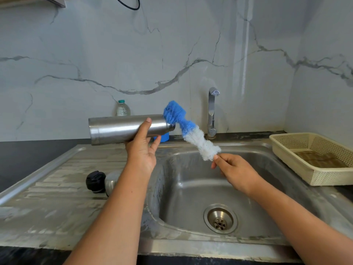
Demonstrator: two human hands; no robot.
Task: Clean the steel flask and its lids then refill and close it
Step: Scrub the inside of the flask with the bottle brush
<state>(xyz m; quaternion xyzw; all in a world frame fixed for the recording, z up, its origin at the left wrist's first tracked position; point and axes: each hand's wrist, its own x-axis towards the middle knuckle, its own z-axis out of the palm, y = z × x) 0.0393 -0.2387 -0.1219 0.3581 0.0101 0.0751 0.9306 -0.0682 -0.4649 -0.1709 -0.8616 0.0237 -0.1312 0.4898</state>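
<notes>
Gripping the flask [118,129] from below, my left hand [142,150] holds it on its side above the drainboard [57,188], mouth pointing right toward the sink [191,197]. My right hand [235,169] pinches the white end of a bottle brush [193,134] between thumb and fingers, over the basin; the brush's blue tip bends against the flask's mouth. A black lid [95,181] and a steel cap [111,181] lie touching on the drainboard, the cap partly hidden by my left forearm. A tap [212,111] stands behind the sink, a cream basket [286,150] to its right.
</notes>
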